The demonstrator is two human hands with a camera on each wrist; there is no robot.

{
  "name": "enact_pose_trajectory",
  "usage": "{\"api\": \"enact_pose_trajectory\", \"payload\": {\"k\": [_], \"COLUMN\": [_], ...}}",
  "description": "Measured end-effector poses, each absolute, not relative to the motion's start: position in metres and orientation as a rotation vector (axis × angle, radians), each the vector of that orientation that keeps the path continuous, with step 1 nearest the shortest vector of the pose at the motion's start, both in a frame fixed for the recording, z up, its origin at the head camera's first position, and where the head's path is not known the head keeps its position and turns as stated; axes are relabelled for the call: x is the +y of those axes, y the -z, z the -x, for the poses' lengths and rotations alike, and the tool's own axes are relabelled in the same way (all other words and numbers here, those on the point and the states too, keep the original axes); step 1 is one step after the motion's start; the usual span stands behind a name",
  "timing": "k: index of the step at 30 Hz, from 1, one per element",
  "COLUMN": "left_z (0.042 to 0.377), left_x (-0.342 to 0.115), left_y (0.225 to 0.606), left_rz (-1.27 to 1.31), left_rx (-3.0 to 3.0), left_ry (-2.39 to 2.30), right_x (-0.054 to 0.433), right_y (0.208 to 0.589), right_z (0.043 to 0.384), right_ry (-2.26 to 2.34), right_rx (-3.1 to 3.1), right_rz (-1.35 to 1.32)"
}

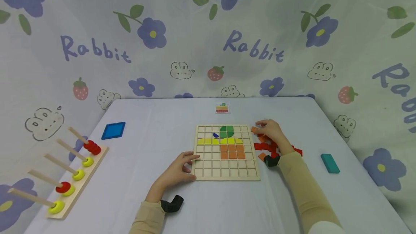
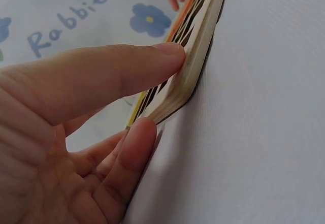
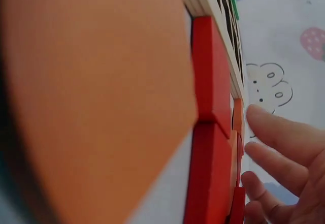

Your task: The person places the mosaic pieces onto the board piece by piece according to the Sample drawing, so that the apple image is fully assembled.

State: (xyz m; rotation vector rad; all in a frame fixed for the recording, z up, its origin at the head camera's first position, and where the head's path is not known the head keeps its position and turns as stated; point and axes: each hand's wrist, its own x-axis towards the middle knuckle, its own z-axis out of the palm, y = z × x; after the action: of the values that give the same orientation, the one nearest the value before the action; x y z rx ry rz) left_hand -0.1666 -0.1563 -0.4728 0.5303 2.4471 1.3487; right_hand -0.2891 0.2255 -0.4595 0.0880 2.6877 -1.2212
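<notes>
A wooden grid board (image 1: pixel 208 169) lies on the white table. On it are green pieces (image 1: pixel 226 131), a small dark blue piece (image 1: pixel 216 135), a row of yellow pieces (image 1: pixel 208 141) and a block of orange tiles (image 1: pixel 232 151). At the board's left edge rests my left hand (image 1: pixel 178 169), its thumb by the near corner; the left wrist view shows the thumb (image 2: pixel 132 69) against the rim. Beyond the board's right edge, the fingers of my right hand (image 1: pixel 271 131) reach to a loose orange tile (image 1: pixel 254 129). Red pieces (image 1: pixel 263 146) lie partly hidden under that hand.
A picture card (image 1: pixel 222 108) lies behind the board. At left are a blue tray (image 1: pixel 113 130) and a peg stand (image 1: pixel 81 183) with red and yellow rings. A teal block (image 1: pixel 330 163) lies far right. Another orange tile (image 1: pixel 261 156) is near the right wrist.
</notes>
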Motion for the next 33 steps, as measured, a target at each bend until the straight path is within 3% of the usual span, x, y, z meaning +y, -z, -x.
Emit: {"api": "enact_pose_trajectory", "payload": {"k": [10, 22, 28, 33], "left_z": [0.168, 0.168, 0.169, 0.17], "left_x": [-0.156, -0.155, -0.157, -0.157], "left_y": [0.476, 0.474, 0.477, 0.477], "left_rz": [-0.527, -0.524, -0.526, -0.52], "left_rx": [2.446, 2.451, 2.469, 2.467], "left_ry": [-1.344, -1.35, -1.331, -1.327], "right_x": [0.227, 0.217, 0.188, 0.154], "right_y": [0.462, 0.458, 0.441, 0.435], "right_z": [0.29, 0.284, 0.273, 0.261], "right_ry": [1.039, 1.621, 1.948, 1.932], "right_rx": [2.806, 2.546, 2.087, 1.949], "right_rz": [0.001, -0.077, -0.085, 0.0]}}
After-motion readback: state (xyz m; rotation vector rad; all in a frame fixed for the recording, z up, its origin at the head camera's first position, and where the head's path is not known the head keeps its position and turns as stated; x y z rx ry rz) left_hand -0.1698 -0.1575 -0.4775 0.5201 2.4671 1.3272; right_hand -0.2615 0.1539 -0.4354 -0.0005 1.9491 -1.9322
